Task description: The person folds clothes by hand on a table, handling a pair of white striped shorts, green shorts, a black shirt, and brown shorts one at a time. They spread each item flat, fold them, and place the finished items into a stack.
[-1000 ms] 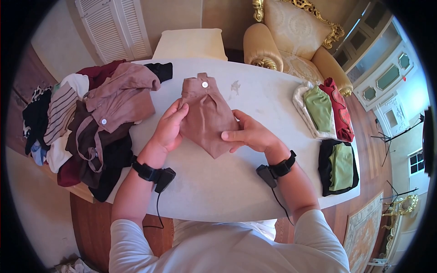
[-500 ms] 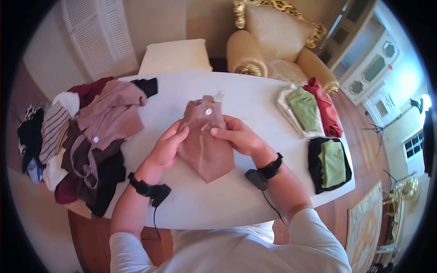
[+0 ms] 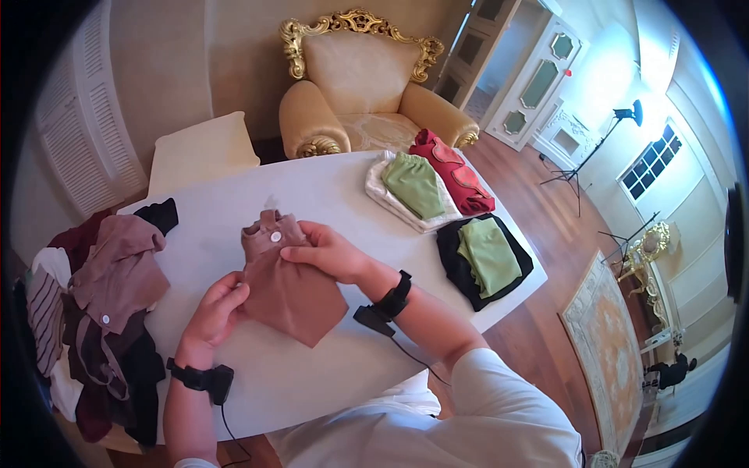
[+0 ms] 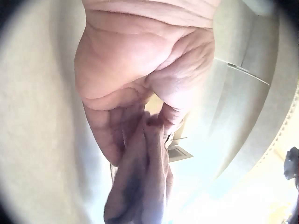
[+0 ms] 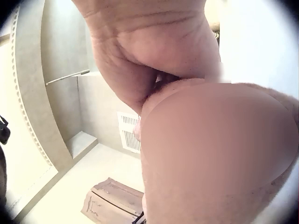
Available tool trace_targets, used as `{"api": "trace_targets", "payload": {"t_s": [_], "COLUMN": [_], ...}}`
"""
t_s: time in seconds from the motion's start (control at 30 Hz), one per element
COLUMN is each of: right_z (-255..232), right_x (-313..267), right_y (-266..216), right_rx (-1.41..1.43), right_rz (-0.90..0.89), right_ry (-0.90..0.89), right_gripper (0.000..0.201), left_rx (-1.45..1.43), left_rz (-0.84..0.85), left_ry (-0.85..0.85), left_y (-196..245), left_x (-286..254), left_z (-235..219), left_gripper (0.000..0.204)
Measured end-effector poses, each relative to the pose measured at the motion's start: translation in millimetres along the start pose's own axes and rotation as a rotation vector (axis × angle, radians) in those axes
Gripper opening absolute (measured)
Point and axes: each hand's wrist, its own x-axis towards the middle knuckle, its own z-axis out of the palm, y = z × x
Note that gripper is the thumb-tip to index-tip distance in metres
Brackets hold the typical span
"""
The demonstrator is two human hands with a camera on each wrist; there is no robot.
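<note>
Gently, in the head view, to be handled by both sides: the mauve garment (image 3: 292, 296), raised over the worktop (image 3: 191, 257), left of its middle. Pinched at its left side by the left hand (image 3: 212, 310), thumb against fingers; gripped higher up, beside the white button (image 3: 276, 236), by the right hand (image 3: 331, 253), thumb on the front. For good control, probably best to match the two grips in height, draw the cloth only lightly taut and press the layers together near the buttoned end, against slipping. Better to smooth creases with a thumb than to tug. At the left end of the worktop, a loose heap of clothes (image 3: 117, 265); at its right end, a folded green garment (image 3: 490, 257) on a black one (image 3: 456, 269).

In the left wrist view, cloth caught between thumb and fingers of the left hand, hanging in narrow folds. Worth spreading that pinch along the edge, to avoid bunching.

In the right wrist view, a broad blurred surface close to the right hand. Fingertips hidden; closeness of the grip impossible to tell from there.
</note>
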Motion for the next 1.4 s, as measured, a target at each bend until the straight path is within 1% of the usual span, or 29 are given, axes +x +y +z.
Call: {"api": "trace_targets", "payload": {"t_s": [0.1, 0.17, 0.23, 0.3, 0.37, 0.43, 0.53, 0.63, 0.7, 0.83, 1.0, 1.07, 1.13, 1.23, 1.4], "right_z": [-27.2, -51.2, -96.7, -126.6, -170.8, -208.8, -259.5, -268.1, -274.4, -279.7, -303.0, -298.0, -271.1, -273.0, -270.2], "right_x": [-24.4, -49.9, -78.2, -115.6, -152.4, -191.2, -242.4, -270.0, -277.8, -282.3, -281.4, -278.5, -271.7, -253.9, -218.3], "right_y": [-25.6, -50.7, -77.3, -119.2, -143.7, -160.7, -166.8, -160.8, -151.8, -138.9, -129.0, -132.2, -144.7, -154.7, -169.8], "right_rx": [-0.009, -0.074, -0.132, -0.209, -0.233, -0.215, -0.224, -0.199, -0.198, -0.192, -0.203, -0.205, -0.19, -0.185, -0.251], "right_rz": [-0.059, -0.089, -0.065, -0.086, -0.104, -0.008, 0.087, 0.151, 0.185, 0.219, 0.281, 0.276, 0.238, 0.202, 0.23], "right_ry": [0.022, 0.151, 0.247, 0.335, 0.392, 0.553, 0.587, 0.634, 0.604, 0.535, 0.557, 0.566, 0.566, 0.529, 0.448], "right_gripper": [0.039, 0.036, 0.035, 0.037, 0.039, 0.041, 0.043, 0.044, 0.044, 0.043, 0.043, 0.043, 0.043, 0.044, 0.048], "left_rx": [0.069, 0.083, 0.1, 0.116, 0.133, 0.143, 0.135, 0.125, 0.132, 0.129, 0.135, 0.135, 0.134, 0.137, 0.137], "left_rz": [-0.101, -0.11, -0.127, -0.144, -0.147, -0.148, -0.147, -0.154, -0.155, -0.151, -0.149, -0.154, -0.159, -0.163, -0.151], "left_ry": [-0.07, -0.014, 0.023, 0.046, 0.056, 0.059, 0.056, 0.054, 0.057, 0.053, 0.055, 0.054, 0.058, 0.057, 0.042], "left_y": [18.1, 18.9, 17.5, 16.7, 17.2, 17.6, 17.6, 17.9, 17.3, 17.9, 18.7, 18.3, 18.9, 20.6, 18.2], "left_x": [-6.8, -6.5, -5.6, -3.6, -2.7, -1.9, -0.2, 0.4, 0.4, -0.3, -1.1, -1.0, -2.5, -2.1, -1.7], "left_z": [13.4, 14.7, 12.1, 9.4, 11.1, 12.7, 13.2, 12.1, 11.5, 11.8, 11.6, 10.7, 10.4, 12.4, 10.2], "left_gripper": [0.036, 0.038, 0.039, 0.039, 0.038, 0.036, 0.034, 0.034, 0.034, 0.031, 0.031, 0.031, 0.031, 0.032, 0.031]}}
